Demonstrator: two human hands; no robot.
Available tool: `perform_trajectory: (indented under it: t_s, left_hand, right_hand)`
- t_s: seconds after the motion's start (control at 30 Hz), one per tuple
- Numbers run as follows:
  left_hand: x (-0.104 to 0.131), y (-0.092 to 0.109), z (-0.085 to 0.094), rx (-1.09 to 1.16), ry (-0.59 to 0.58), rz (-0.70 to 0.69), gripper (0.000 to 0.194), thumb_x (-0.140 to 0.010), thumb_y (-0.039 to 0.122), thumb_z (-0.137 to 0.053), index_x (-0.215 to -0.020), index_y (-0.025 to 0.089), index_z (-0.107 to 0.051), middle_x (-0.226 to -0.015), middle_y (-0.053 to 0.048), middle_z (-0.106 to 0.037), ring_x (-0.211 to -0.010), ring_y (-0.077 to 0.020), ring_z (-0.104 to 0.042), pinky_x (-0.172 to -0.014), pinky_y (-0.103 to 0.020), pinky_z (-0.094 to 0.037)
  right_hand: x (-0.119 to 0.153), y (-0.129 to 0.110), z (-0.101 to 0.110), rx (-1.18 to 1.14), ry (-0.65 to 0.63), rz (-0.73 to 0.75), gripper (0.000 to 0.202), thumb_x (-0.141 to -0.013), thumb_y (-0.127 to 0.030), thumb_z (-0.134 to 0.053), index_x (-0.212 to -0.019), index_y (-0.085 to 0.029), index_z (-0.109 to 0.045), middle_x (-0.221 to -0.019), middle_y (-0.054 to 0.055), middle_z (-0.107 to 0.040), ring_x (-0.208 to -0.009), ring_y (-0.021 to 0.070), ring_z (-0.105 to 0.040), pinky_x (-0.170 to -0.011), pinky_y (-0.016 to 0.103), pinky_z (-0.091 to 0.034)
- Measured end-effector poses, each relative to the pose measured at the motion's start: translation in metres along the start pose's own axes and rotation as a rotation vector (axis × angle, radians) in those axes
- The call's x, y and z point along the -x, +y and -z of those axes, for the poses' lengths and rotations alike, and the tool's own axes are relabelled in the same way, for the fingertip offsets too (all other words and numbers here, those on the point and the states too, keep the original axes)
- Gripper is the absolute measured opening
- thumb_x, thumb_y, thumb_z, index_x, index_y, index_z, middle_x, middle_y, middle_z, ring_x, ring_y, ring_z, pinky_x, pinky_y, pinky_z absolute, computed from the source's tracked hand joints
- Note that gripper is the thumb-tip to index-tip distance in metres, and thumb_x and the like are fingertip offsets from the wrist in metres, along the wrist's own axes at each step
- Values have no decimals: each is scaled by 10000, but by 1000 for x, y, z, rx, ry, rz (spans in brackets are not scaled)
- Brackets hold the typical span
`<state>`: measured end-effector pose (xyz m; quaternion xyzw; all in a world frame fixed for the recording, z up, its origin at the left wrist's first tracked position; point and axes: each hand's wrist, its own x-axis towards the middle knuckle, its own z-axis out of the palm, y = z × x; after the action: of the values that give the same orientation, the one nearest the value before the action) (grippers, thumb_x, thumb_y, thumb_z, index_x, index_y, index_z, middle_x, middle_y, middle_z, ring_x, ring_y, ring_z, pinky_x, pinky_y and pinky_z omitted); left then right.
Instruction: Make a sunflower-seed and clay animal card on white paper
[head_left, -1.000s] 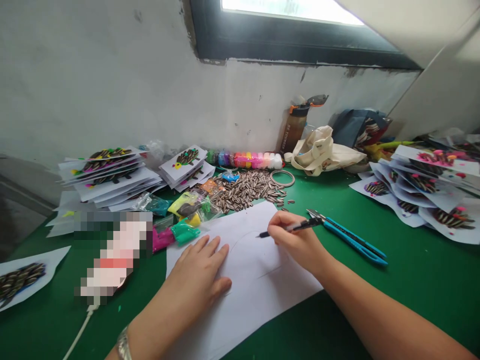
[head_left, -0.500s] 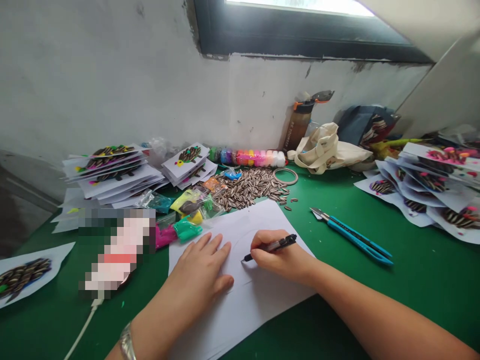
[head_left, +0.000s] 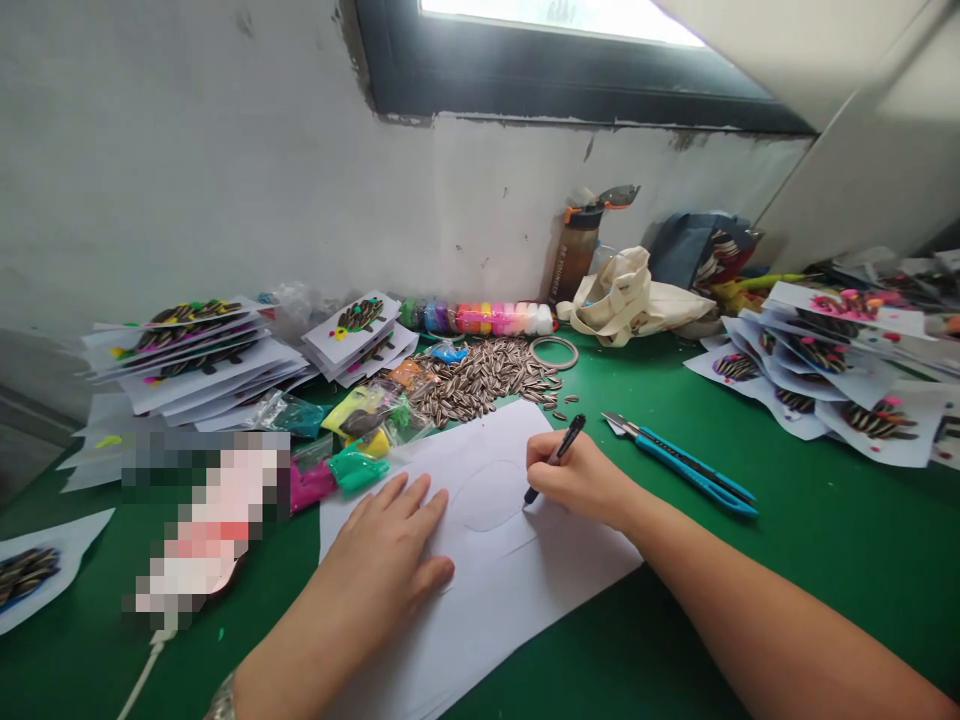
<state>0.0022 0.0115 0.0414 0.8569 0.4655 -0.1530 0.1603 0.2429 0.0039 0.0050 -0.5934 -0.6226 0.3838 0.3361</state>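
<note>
My left hand (head_left: 394, 560) lies flat with spread fingers on a white sheet of paper (head_left: 480, 630). Between the fingers of my right hand (head_left: 577, 475) is a black pen (head_left: 557, 455), its tip touching the paper. A thin, rounded outline shows on the sheet between my hands, and a faint line runs below it. Right of my right hand lies a blue utility knife (head_left: 686, 465) with its blade out. Beyond the paper's far edge is a heap of striped sunflower seeds (head_left: 487, 375).
Packets of coloured clay (head_left: 360, 465) lie left of the paper. Stacks of seed pictures stand at left (head_left: 202, 360) and right (head_left: 832, 350). A roll of tape (head_left: 553, 352), a cloth bag (head_left: 622, 300) and a bottle (head_left: 576, 250) sit near the wall. A cable (head_left: 146, 670) runs at left.
My right hand has moved the pen to the right over the paper, and a curved outline now shows there. My left hand stays flat on the sheet. The view has shifted slightly.
</note>
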Motion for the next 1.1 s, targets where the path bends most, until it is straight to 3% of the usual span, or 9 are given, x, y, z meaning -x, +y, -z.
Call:
perform_trajectory:
  t_s: [0.57,1.1]
  left_hand:
    - [-2,-2,-5,-15,2,9,615,-859,370,-547,-1440,192,-453,-1543,-109,-352,-1430,-365,-267,-1146,-532,-273]
    - [-3,-13,-23,52,162,-31,582,-820,346,-607,-1388,253,-520,-1502,-98,-433,-1403,-369,-325,-1122,-557,-303]
  right_hand:
    - [-13,11,5,-118,210,-48,126,-625,-202,-465,-500,-193,-457,-448,-64,-367,-468,94,-343,-459,236,-242]
    - [-12,7,5,-196,262,-76,131,-625,-195,-493,-495,-187,-488,-423,-59,-415,-448,89,-359,-454,230,-247]
